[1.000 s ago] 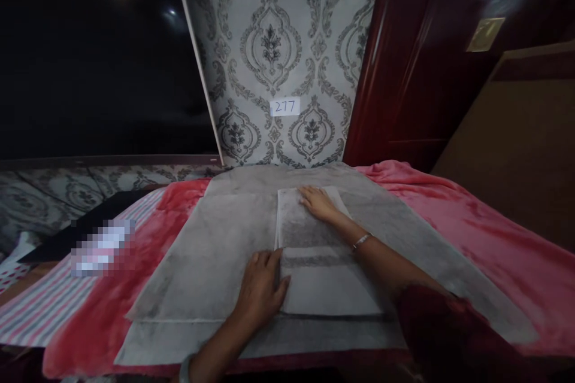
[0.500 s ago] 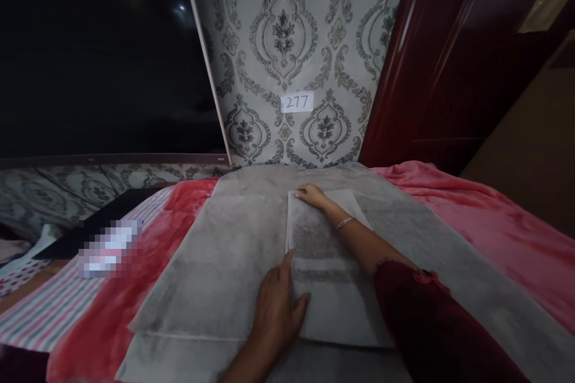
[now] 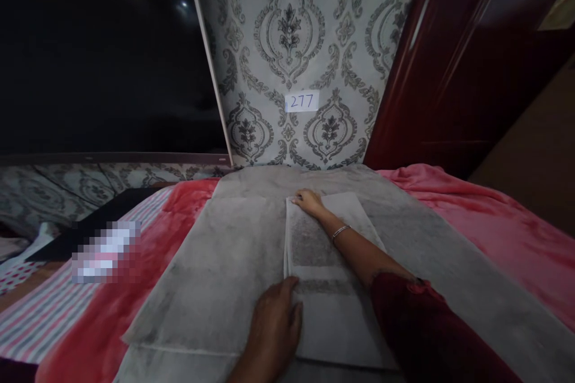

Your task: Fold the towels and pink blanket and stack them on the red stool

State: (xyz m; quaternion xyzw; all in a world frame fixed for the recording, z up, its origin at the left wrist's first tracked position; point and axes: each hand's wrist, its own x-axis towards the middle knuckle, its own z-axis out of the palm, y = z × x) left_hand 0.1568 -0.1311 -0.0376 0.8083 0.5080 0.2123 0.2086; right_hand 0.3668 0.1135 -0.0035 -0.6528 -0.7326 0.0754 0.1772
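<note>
A grey towel (image 3: 314, 245) lies folded into a long strip, with a paler band across it and layered edges along its left side. My right hand (image 3: 308, 201) reaches over it and pinches its far left corner. Lower down, my left hand (image 3: 276, 323) is at the near part of the same left edge, its fingers bent around the layers and the thumb on the near side. Some of the left fingers are hidden beneath the hand. Under the towel spreads a larger grey cloth (image 3: 215, 275).
Red-pink blankets (image 3: 453, 209) show on both sides of the grey cloth. At left are a striped cloth (image 3: 58, 311), a blurred-out item and a large dark screen (image 3: 99, 60). A patterned wall with a "277" label (image 3: 302, 101) and a dark red panel (image 3: 431, 72) stand behind.
My left hand has slid toward me along the towel's left edge, its fingers more bent. My right hand stays at the far corner. The view has shifted slightly.
</note>
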